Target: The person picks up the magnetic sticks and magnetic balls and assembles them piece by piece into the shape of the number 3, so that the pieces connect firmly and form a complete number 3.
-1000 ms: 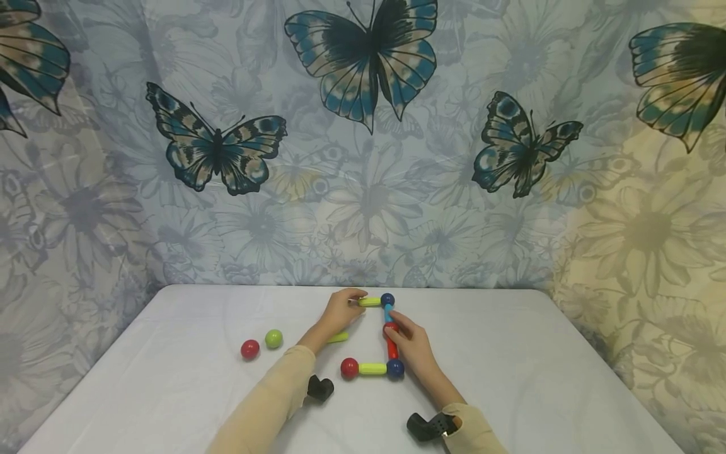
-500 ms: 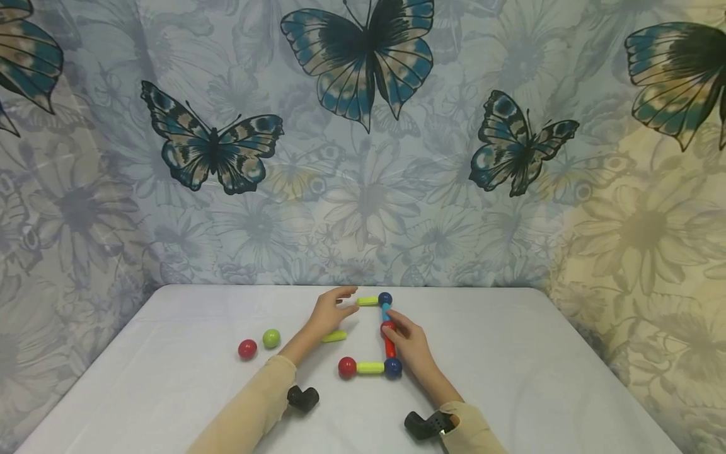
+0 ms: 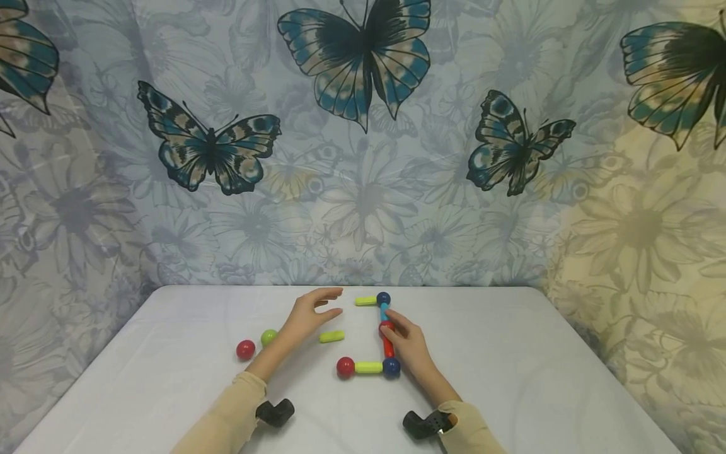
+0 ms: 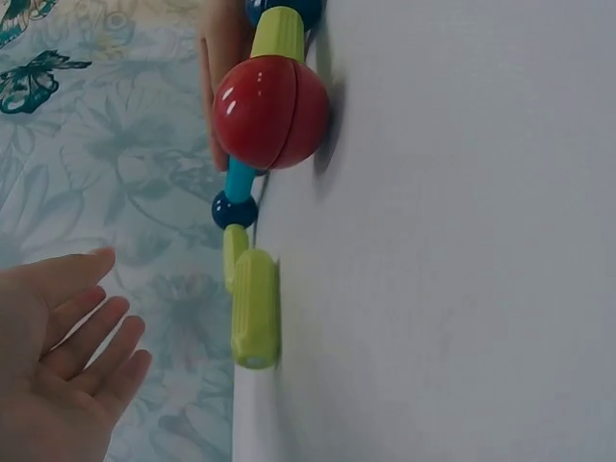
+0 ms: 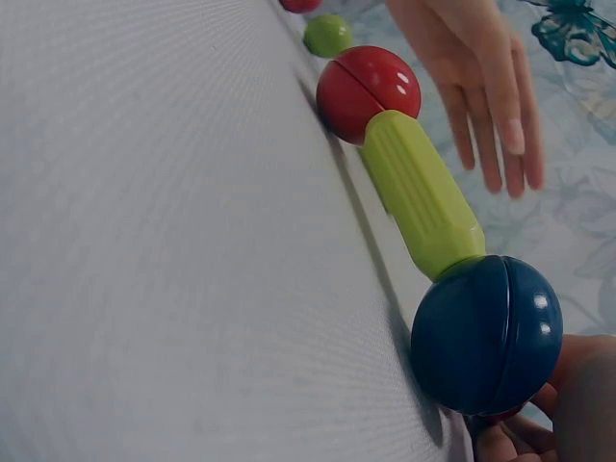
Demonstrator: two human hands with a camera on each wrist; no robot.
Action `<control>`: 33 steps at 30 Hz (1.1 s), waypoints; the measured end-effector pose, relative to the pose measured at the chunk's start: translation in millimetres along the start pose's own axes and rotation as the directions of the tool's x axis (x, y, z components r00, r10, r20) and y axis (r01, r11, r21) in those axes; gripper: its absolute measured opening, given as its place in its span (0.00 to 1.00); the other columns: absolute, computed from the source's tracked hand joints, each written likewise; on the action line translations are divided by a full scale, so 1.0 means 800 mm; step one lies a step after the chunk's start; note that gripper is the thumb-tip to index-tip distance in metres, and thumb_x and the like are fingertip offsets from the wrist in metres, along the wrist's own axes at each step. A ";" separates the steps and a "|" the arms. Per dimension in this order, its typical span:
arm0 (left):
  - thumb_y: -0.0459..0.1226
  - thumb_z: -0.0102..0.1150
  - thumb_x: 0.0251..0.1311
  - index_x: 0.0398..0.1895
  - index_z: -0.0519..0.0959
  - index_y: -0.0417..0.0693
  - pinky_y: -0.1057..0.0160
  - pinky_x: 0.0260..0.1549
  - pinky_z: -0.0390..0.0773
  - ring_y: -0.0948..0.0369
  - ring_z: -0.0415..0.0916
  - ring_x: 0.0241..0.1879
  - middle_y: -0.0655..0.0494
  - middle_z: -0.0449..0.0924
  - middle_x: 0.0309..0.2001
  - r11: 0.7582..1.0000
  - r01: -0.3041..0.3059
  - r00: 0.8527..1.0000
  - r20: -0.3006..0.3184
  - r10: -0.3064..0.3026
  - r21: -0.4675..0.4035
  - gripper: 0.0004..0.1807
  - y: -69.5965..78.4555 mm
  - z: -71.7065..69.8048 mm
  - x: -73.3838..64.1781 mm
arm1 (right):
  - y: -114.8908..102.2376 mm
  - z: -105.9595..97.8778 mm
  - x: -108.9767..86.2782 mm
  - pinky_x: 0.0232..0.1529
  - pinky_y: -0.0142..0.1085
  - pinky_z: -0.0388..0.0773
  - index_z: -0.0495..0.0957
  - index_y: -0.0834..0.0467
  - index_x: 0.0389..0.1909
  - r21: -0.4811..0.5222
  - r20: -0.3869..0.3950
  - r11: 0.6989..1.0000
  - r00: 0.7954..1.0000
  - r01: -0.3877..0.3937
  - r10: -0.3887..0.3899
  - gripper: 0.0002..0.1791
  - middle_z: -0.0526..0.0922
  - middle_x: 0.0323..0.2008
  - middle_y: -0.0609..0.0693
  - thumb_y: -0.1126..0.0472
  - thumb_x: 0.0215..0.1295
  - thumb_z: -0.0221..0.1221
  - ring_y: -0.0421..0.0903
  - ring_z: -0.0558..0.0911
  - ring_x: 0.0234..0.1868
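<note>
A chain of toy balls and rods lies on the table. Its middle red ball (image 3: 386, 327) is pinched by my right hand (image 3: 414, 347). From that ball a light-blue rod (image 3: 384, 311) runs to the far blue ball (image 3: 383, 299), which bears a yellow-green rod (image 3: 365, 301). A red rod (image 3: 388, 346) leads to the near blue ball (image 5: 486, 335); another yellow-green rod (image 5: 423, 197) joins it to an end red ball (image 5: 370, 94). My left hand (image 3: 303, 318) hovers left of the chain, fingers spread, holding nothing. Near it lies a loose yellow-green rod (image 4: 255, 310).
A loose red ball (image 3: 246, 350) and a green ball (image 3: 269, 337) sit at the left, the green one partly behind the left forearm. The white table (image 3: 539, 366) meets a butterfly-patterned cloth (image 3: 368, 239) at its back edge. Both wrists wear black devices.
My left hand has let go of the far yellow-green rod and drawn back to the left, uncovering the loose rod. My right hand keeps its hold on the middle red ball.
</note>
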State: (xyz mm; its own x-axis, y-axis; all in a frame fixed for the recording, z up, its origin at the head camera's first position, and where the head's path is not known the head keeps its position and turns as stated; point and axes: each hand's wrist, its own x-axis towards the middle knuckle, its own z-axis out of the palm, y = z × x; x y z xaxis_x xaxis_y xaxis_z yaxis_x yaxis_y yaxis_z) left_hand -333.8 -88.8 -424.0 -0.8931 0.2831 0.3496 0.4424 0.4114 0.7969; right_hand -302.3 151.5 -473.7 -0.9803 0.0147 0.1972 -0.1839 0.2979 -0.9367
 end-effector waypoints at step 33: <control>0.39 0.63 0.63 0.62 0.74 0.42 0.57 0.56 0.79 0.44 0.74 0.61 0.43 0.76 0.62 0.997 0.070 0.919 0.388 -0.069 0.012 0.25 -0.066 -0.145 -0.037 | -0.015 -0.002 -0.006 0.67 0.48 0.67 0.73 0.65 0.62 -0.002 0.000 1.000 1.000 -0.002 0.002 0.24 0.71 0.67 0.62 0.66 0.66 0.60 0.60 0.67 0.70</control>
State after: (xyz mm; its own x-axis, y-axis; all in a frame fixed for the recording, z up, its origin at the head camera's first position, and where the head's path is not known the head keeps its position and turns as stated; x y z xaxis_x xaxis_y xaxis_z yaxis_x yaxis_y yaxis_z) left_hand -340.3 -219.0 -419.4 -0.8195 0.5681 0.0749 0.3797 0.4406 0.8134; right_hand -295.7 149.2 -463.0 -0.9806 0.0152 0.1956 -0.1821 0.3002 -0.9363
